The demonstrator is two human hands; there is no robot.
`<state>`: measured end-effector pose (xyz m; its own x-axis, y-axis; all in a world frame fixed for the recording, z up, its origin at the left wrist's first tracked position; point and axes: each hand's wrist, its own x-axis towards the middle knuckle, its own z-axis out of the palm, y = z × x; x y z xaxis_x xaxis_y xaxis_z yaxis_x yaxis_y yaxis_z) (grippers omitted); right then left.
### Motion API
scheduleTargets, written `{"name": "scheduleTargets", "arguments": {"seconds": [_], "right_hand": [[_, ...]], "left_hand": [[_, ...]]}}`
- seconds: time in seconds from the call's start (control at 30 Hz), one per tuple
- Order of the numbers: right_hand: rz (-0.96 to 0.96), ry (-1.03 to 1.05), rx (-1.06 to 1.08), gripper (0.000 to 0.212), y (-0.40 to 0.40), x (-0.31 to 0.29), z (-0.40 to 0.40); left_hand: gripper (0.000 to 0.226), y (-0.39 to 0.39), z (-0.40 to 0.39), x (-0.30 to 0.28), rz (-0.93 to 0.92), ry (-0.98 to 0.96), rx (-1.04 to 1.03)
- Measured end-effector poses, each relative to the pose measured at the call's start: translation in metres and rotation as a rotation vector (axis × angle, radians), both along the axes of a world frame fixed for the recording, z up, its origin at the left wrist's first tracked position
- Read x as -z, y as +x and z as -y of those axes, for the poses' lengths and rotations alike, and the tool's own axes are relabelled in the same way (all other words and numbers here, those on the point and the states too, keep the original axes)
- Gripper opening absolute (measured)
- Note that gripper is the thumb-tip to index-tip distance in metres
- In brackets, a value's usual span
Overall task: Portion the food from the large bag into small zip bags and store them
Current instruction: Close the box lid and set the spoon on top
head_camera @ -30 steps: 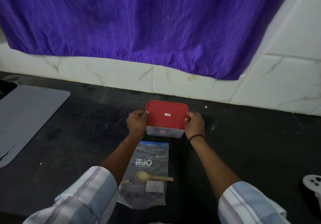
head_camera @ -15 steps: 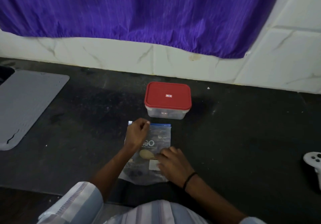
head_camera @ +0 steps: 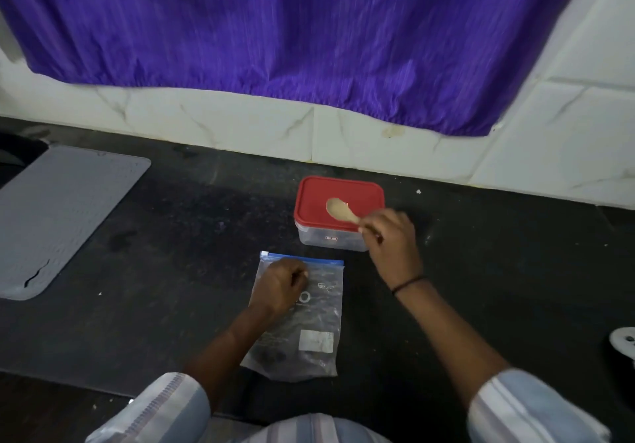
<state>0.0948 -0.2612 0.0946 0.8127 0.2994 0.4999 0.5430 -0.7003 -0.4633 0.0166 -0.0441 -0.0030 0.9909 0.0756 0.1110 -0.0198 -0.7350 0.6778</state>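
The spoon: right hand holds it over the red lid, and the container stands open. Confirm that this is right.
Not quite. The right hand does hold the spoon over the red lid, but the container is closed: the head view shows the lid seated on it.

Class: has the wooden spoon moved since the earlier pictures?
Yes. The spoon, held by the right hand, has left the zip bag and is over the container's red lid.

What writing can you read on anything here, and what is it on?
"O": the one big letter showing on the zip bag; the left hand hides the rest.
White label on the zip bag: too blurred to read.
Small label on the container: too small to read.
Logo on the red lid: hidden by the spoon.
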Motion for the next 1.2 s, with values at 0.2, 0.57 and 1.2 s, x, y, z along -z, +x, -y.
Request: {"name": "scheduleTargets", "arguments": {"seconds": [0.2, 0.57, 1.2], "right_hand": [[-0.136, -0.137, 0.000, 0.009, 0.063, -0.023, -0.021], [-0.166, -0.111, -0.006, 0.017, 0.065, -0.003, -0.025], [-0.458, -0.628, 0.100, 0.078, -0.082, 0.101, 0.001]], "left_hand": [[0.009, -0.002, 0.004, 0.006, 0.079, 0.146, 0.063], [0.014, -0.008, 0.007, 0.014, 0.090, 0.219, 0.047], [0.092, -0.014, 0.019, 0.018, -0.146, 0.593, 0.210]]}}
